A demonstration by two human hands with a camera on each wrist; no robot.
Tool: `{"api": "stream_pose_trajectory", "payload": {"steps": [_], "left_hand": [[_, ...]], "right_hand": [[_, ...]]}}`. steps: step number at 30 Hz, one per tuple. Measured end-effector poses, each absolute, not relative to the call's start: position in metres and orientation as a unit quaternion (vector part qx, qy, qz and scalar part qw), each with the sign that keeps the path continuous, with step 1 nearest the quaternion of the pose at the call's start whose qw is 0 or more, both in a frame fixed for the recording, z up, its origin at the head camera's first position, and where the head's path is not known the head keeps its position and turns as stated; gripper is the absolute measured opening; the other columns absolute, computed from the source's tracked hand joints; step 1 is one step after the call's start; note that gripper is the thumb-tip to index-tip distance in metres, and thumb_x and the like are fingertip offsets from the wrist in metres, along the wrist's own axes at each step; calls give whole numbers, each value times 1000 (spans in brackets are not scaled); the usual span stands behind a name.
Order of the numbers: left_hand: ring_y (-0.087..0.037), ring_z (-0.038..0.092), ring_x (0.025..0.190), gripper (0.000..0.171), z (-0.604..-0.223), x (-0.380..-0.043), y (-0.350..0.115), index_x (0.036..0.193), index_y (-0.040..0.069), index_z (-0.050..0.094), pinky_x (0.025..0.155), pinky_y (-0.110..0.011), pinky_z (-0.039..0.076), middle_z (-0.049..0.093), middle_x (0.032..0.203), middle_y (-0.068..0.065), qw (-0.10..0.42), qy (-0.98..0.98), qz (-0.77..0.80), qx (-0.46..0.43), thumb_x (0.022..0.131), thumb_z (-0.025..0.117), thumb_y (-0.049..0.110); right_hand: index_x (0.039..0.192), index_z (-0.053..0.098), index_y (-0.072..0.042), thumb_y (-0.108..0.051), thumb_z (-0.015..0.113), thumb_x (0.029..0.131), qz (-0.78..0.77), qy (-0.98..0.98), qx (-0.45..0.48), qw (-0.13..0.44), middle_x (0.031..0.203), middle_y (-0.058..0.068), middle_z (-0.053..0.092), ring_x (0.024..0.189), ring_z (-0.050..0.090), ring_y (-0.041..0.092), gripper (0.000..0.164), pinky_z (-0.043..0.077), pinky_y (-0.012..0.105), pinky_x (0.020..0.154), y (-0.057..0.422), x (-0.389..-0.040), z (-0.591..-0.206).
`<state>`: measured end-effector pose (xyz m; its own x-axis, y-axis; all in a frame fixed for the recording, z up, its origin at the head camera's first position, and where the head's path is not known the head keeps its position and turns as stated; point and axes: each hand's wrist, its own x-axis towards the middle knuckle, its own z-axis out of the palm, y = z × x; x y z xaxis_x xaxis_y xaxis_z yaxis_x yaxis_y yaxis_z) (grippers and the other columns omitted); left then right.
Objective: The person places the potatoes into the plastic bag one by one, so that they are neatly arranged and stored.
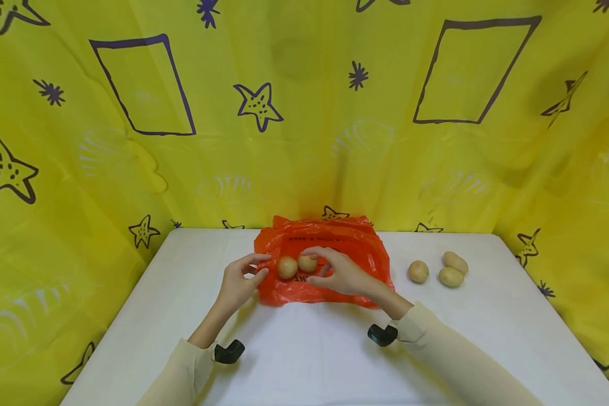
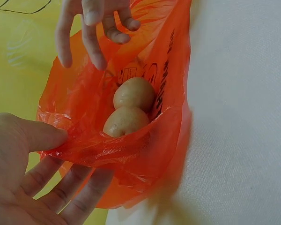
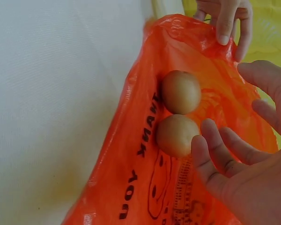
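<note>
A red plastic bag (image 1: 367, 254) with black printing lies on its side at the back middle of the table. Two round, pale brown potatoes, one on the left (image 1: 287, 268) and one on the right (image 1: 307, 263), sit side by side in it. My left hand (image 1: 239, 282) pinches the bag's left rim, thumb on the inside and fingers behind the film (image 2: 89, 145). Over the right part of the bag, my right hand (image 1: 344, 274) has its fingers spread and loosely bent. Its fingertips (image 3: 200, 143) are right by the nearer potato (image 3: 177, 136), with nothing in the grasp.
To the right of the bag, one round potato (image 1: 418, 272) lies apart from two longer ones, a rear one (image 1: 455, 261) and a front one (image 1: 451, 277). A white cloth covers the table (image 1: 304, 355). Yellow patterned curtains (image 1: 304, 163) enclose its back and sides.
</note>
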<state>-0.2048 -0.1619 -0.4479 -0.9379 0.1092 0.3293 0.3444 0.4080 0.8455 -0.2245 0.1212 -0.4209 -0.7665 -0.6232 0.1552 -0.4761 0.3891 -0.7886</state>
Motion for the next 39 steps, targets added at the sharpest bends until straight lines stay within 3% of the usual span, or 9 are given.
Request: {"api": "stream_pose_trajectory", "payload": {"steps": [7, 13, 24, 31, 39], "left_hand": [[-25, 65, 85, 25, -446, -204, -162, 115, 9, 77, 65, -24, 57, 73, 107, -9, 110, -836, -523, -127, 92, 73, 0], [-27, 66, 85, 25, -446, -204, -162, 114, 8, 77, 64, -22, 56, 72, 105, -11, 112, -835, -525, -125, 91, 73, -2], [-27, 67, 83, 24, -446, -204, -164, 114, 7, 77, 67, -22, 56, 73, 105, -11, 118, -828, -533, -131, 92, 73, -1], [-26, 66, 84, 25, -446, -205, -165, 114, 8, 77, 68, -22, 56, 73, 105, -11, 117, -834, -523, -133, 91, 73, -2], [-26, 66, 86, 26, -445, -204, -164, 115, 8, 76, 72, -24, 56, 73, 105, -10, 112, -837, -518, -137, 91, 74, -2]], "right_hand": [[143, 55, -10, -20, 80, 92, -446, 822, -348, 70, 134, 16, 62, 92, 66, 23, 57, 58, 48, 87, 124, -220, -411], [142, 57, -15, -25, 79, 93, -438, 816, -374, 56, 131, 15, 64, 89, 67, 18, 55, 59, 47, 85, 130, -218, -406], [141, 58, -24, -31, 82, 88, -418, 830, -369, 3, 129, -6, 63, 100, 67, 25, 59, 58, 51, 83, 149, -211, -394], [139, 60, -18, -23, 83, 88, -401, 830, -380, -75, 128, -1, 66, 90, 67, 17, 56, 57, 40, 75, 166, -210, -391], [135, 63, -11, -15, 83, 86, -388, 833, -370, -133, 124, 2, 67, 86, 66, 17, 53, 56, 41, 70, 191, -212, -385]]}}
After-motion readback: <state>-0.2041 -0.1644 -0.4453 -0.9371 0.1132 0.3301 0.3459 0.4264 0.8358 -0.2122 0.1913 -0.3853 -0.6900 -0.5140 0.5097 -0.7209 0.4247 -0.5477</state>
